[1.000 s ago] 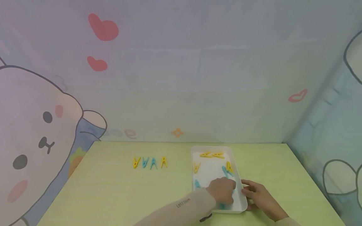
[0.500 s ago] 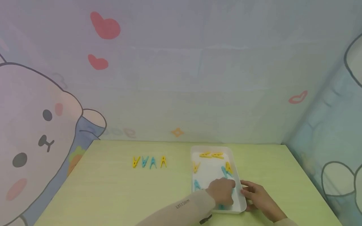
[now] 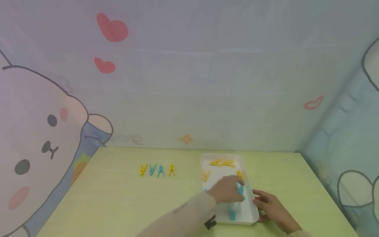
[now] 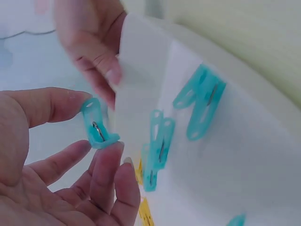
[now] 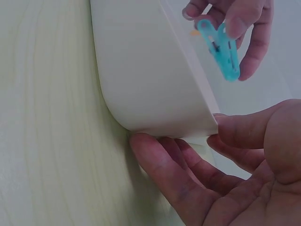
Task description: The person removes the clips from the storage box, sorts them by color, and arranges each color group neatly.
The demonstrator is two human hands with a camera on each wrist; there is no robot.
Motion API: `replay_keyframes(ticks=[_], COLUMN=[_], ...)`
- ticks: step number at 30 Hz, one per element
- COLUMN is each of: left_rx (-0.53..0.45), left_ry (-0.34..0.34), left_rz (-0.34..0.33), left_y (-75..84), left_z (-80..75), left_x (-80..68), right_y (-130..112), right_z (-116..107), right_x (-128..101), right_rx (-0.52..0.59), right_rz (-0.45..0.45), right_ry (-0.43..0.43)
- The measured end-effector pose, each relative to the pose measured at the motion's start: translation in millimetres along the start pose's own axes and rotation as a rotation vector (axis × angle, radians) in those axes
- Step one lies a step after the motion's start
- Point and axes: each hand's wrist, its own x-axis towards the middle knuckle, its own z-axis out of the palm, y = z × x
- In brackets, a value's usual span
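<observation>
Pinching a blue clothespin (image 4: 98,126) above the white tray (image 3: 251,215), the left hand (image 3: 226,192) is lifting it out, likely toward the row (image 3: 157,170) near the table's far edge; the right hand's (image 3: 270,205) fingers are steadying the tray's near right corner.

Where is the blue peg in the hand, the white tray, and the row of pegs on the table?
blue peg (image 5: 220,51), right wrist view, on its middle, pinched by the left hand.
white tray (image 3: 220,155), head view, on its far rim.
row of pegs (image 3: 157,170), head view, on a blue middle one.
</observation>
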Motion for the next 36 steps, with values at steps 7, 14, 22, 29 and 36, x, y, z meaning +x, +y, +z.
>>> replay_keyframes(ticks=[7,14,22,29,36], left_rx=[-0.24,-0.576,-0.638,-0.702,-0.844], left_ry=[0.031,-0.026,0.018,0.04,0.047], left_rz=[0.018,0.006,0.016,-0.001,0.017], left_y=[-14.5,-28.5,-48.3,-69.2,-92.5], left_z=[-17.9,-29.0,-48.2,-64.9,-79.4], left_x=[-0.4,-3.3,-5.7,-6.7,-11.7], right_y=[1.1,0.7,-1.5,-2.7,-3.2], right_z=[3.8,5.2,6.6,6.9,7.8], right_x=[2.3,3.8,4.2,4.7,4.6], right_rx=[-0.023,-0.031,-0.038,-0.035,-0.033], right_rz=[0.054,0.086,0.096,0.105,0.098], right_ry=[0.067,0.096,0.105,0.105,0.106])
